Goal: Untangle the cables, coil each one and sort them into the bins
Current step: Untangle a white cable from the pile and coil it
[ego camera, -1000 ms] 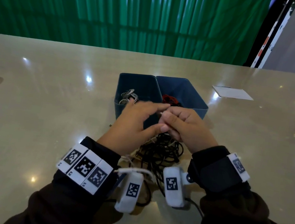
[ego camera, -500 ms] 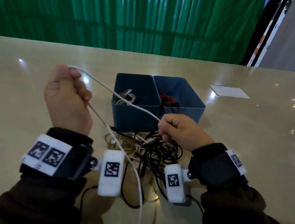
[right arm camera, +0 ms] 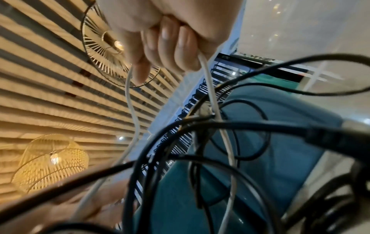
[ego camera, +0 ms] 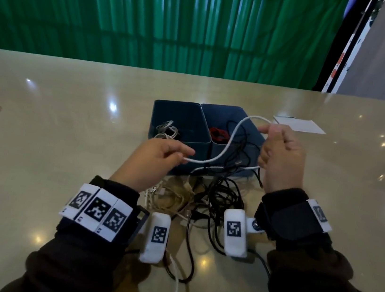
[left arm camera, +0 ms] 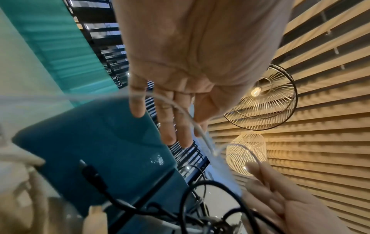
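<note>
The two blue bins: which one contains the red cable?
The right bin holds the red cable, with black cable beside it; the left bin holds only pale cables.

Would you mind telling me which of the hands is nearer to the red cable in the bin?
Right. The right hand is raised just right of the red cable; the left hand sits lower, in front of the other bin.

Two blue bins (ego camera: pixel 180 119) stand side by side. One white cable (ego camera: pixel 229 138) is raised between two hands. One red cable coil (ego camera: pixel 218 133) lies in the right bin. One paper sheet (ego camera: pixel 299 125). Tangled cables (ego camera: pixel 224 195): count indeterminable.
</note>
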Demonstrator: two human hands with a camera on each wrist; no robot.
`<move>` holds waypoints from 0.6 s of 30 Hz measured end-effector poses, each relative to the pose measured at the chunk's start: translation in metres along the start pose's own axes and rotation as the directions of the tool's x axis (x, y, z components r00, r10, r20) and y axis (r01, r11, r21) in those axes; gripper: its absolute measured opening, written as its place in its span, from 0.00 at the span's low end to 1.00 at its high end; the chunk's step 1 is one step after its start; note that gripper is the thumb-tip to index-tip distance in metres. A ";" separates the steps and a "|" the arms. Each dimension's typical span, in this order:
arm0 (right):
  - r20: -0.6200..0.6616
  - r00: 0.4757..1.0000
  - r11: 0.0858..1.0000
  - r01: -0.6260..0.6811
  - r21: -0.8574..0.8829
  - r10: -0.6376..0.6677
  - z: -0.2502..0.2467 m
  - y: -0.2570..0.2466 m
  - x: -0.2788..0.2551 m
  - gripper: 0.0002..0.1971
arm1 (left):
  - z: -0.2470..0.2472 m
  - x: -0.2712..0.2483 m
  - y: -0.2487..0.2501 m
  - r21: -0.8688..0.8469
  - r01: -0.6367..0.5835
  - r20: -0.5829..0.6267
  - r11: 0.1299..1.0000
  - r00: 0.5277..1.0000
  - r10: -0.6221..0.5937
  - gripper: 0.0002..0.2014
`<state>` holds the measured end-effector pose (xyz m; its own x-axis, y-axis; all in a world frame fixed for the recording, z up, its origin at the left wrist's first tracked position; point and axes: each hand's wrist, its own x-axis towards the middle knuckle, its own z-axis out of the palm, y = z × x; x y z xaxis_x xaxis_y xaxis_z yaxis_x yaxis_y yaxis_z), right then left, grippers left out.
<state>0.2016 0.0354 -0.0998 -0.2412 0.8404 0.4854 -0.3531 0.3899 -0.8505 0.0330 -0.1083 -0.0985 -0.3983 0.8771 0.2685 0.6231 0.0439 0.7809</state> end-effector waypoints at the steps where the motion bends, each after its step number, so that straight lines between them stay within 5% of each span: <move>1: 0.056 0.997 0.994 0.050 -0.099 -0.045 0.001 -0.003 -0.001 0.14 | 0.001 -0.001 0.002 0.013 -0.018 0.011 1.000 1.000 0.018 0.17; 4: 0.319 0.932 0.906 0.279 -0.319 -0.175 0.007 -0.007 -0.006 0.10 | 0.006 -0.004 0.010 -0.032 -0.104 0.018 0.994 0.994 0.105 0.27; 7: 0.518 0.833 0.845 0.409 -0.345 -0.192 0.016 -0.007 -0.011 0.11 | 0.017 -0.010 0.017 -0.119 -0.229 0.107 0.966 0.964 0.241 0.27; 9: 0.568 0.803 0.864 0.405 -0.298 -0.180 0.020 -0.007 -0.014 0.12 | 0.023 -0.011 0.018 -0.150 -0.296 0.097 0.943 0.945 0.312 0.20; 11: 0.591 0.799 0.927 0.298 -0.230 -0.110 0.022 -0.009 -0.018 0.11 | 0.024 -0.008 0.017 -0.131 -0.359 -0.056 0.924 0.933 0.355 0.09; 15: 0.719 0.678 0.984 -0.040 -0.173 0.153 0.024 -0.009 -0.024 0.13 | 0.015 -0.003 0.009 -0.250 -0.341 -0.405 0.906 0.887 0.223 0.14; 18: 0.752 0.629 0.930 0.124 -0.347 0.197 0.021 -0.006 -0.022 0.14 | -0.003 0.001 0.012 -0.599 -0.385 -0.588 0.702 0.807 -0.058 0.19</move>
<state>0.1901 0.0069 -0.1013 -0.9012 0.3216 0.2904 -0.0448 0.5975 -0.8006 0.0381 -0.1086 -0.0876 -0.7531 0.4243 0.5028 0.1880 -0.5936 0.7825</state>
